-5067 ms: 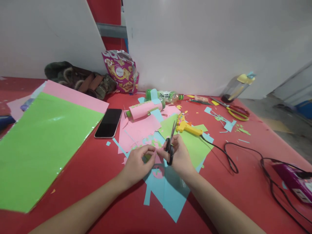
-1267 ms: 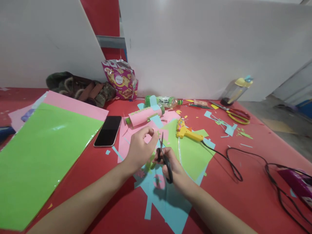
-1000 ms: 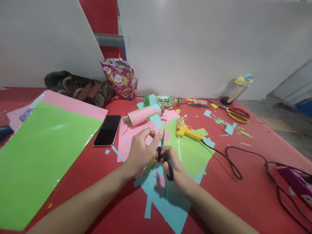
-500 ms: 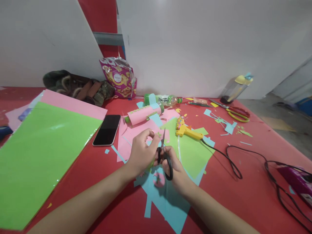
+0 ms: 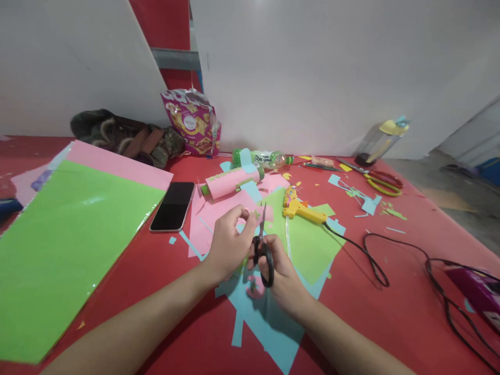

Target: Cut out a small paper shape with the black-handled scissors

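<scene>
My left hand (image 5: 233,238) pinches a small green paper piece (image 5: 257,214) between thumb and fingertips. Black-handled scissors (image 5: 266,263) are in my right hand (image 5: 282,268), blades pointing up and away, close beside the green piece. Whether the blades touch the paper I cannot tell. Beneath both hands lies light blue paper (image 5: 273,328), with a pink paper cutout (image 5: 255,286) bearing a green shape on it. Just beyond are pink paper sheets (image 5: 203,229) and a green sheet (image 5: 312,255). A yellow glue gun (image 5: 307,211) rests on the green sheet.
A phone (image 5: 172,207) and a large green sheet stack (image 5: 78,245) lie left. Behind are a pink-wrapped roll (image 5: 230,182), a green bottle (image 5: 265,159) and a snack bag (image 5: 193,122). Large scissors (image 5: 380,182), paper scraps (image 5: 367,203) and a black cord (image 5: 375,263) are right.
The scissors have tilted slightly in my right hand, and their blades look a little farther apart. My left hand keeps its pinch in nearly the same place. The view has shifted slightly.
</scene>
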`<move>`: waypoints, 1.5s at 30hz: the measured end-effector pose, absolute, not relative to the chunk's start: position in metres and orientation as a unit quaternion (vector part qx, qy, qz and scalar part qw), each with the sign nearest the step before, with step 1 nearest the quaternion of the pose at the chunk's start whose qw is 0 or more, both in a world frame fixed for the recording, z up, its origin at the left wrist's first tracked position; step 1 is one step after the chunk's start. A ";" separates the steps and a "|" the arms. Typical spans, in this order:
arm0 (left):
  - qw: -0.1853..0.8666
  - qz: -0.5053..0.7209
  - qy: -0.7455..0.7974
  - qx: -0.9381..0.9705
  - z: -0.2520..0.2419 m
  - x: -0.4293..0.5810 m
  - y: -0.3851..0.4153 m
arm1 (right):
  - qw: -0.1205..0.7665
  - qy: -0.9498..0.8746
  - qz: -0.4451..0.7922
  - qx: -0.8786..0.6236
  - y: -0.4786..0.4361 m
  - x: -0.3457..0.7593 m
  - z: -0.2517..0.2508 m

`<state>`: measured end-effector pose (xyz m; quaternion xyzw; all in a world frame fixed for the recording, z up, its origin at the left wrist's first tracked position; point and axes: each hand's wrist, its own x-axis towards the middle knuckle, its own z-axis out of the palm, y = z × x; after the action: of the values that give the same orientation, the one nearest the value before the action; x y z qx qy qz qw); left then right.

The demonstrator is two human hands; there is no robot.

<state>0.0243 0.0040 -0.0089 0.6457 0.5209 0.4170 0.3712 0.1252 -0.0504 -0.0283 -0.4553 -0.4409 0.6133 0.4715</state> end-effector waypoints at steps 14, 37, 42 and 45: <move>0.346 0.396 0.511 0.680 -0.004 0.020 0.011 | 0.502 -0.444 0.603 -0.432 -0.051 0.125 -0.038; 0.324 0.259 0.448 0.792 0.022 -0.011 0.033 | 0.487 -0.408 0.639 -0.433 -0.050 0.123 -0.042; 0.323 0.254 0.440 0.799 0.025 -0.015 0.034 | 0.487 -0.410 0.642 -0.427 -0.050 0.122 -0.042; 0.327 0.243 0.441 0.800 0.025 -0.017 0.035 | 0.487 -0.411 0.644 -0.423 -0.050 0.122 -0.042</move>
<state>-0.0170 0.0348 0.0254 0.7999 0.4410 0.2429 0.3267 0.1222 -0.0505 -0.0417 -0.4235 -0.4114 0.6436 0.4870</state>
